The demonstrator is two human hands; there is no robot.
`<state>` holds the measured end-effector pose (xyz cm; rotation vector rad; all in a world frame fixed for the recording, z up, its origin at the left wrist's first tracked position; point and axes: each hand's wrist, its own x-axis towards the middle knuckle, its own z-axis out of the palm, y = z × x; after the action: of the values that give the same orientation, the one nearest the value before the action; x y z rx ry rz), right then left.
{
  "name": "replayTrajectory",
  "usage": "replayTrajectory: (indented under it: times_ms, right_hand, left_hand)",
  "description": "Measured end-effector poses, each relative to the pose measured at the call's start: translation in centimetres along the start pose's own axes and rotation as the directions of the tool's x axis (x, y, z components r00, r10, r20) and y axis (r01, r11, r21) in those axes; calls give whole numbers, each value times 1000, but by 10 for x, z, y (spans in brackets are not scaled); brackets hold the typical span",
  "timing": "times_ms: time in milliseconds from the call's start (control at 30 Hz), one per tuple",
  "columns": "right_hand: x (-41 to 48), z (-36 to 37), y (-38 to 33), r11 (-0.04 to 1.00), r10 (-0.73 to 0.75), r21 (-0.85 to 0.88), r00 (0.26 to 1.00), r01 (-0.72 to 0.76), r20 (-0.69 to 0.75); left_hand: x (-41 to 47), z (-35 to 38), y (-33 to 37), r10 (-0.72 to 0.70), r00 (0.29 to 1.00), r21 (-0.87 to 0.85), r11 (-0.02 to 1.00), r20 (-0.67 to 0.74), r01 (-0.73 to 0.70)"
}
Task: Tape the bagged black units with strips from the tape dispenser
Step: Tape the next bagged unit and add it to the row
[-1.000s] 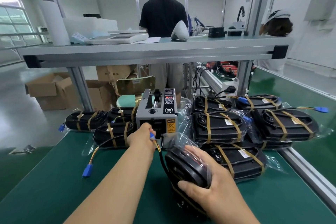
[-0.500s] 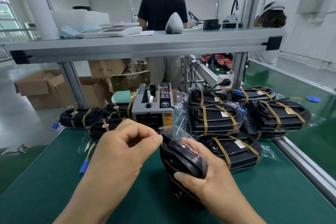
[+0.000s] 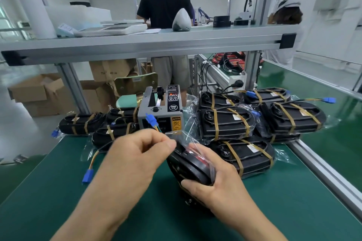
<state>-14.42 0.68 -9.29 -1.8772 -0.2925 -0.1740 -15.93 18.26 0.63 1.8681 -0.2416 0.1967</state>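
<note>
Gripping a black oval unit [image 3: 191, 170] with the right hand [image 3: 213, 190], fingers curled over its near rim, thumb against its side. Holding it tipped up on edge on the dark green bench mat [image 3: 58, 191], sheathed in a clear plastic bag [image 3: 184, 135]. Pinching the bag's loose top with the left hand [image 3: 137, 154], thumb and forefinger closed together at the unit's far upper edge, other fingers curled. No telling about a tape strip in that pinch. Unit thus between the two hands, with the right hand low on its near right side and the left hand meeting it from the left. Poking up just above the left knuckles, a blue plug [image 3: 150, 119] on thin coloured wires. Farther left on the mat, a second blue plug [image 3: 87, 176] on a yellow lead. Directly behind the hands, a grey boxy tape dispenser [image 3: 159, 112] with a yellow warning label. Flanking it, bagged black units banded in tan tape: a low left row [image 3: 82, 123] and a taller right stack [image 3: 225, 123]. Above and behind, an aluminium-framed shelf [image 3: 137, 45]. Below it at left, cardboard boxes [image 3: 35, 92] on the floor. Beyond, a person in a black shirt [image 3: 164, 2], facing away.
</note>
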Motion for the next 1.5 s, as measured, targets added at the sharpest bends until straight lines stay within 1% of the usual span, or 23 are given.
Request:
replayTrajectory:
  times_ms: [33,67,100,167,333,700,1200,1367,1500]
  right_hand:
    - [0,0,0,1000,-3,2,1000,3,0]
    - [0,1,0,1000,-8,5,1000,8,-2]
    - [0,1,1,1000,-14,4,1000,14,-5]
    - [1,2,3,1000,-21,9,1000,21,-4]
    - [2,3,5,999,-31,15,1000,31,-8]
    - [-2,0,-5,999,-34,7,999,34,-4]
    - [-2,0,-6,999,-37,26,999,37,9]
    - [-2,1,-5,999,-32,30,999,32,13]
    - [-1,1,-2,999,-26,32,1000,26,11]
  left_hand:
    - [6,4,-6,-108,993,-62,992,49,111]
    - [11,8,-11,-188,979,-105,975,80,195]
    - [14,10,-16,-237,967,-132,960,96,248]
    - [19,14,-24,-280,955,-166,942,100,293]
    - [25,19,-31,-318,942,-229,914,104,334]
    - [27,21,-28,-260,959,-164,947,115,276]
    - [25,25,-34,-189,982,-91,978,22,190]
    - [23,26,-36,-137,990,-1,991,-39,137]
    - [22,27,-38,-108,993,66,992,-47,111]
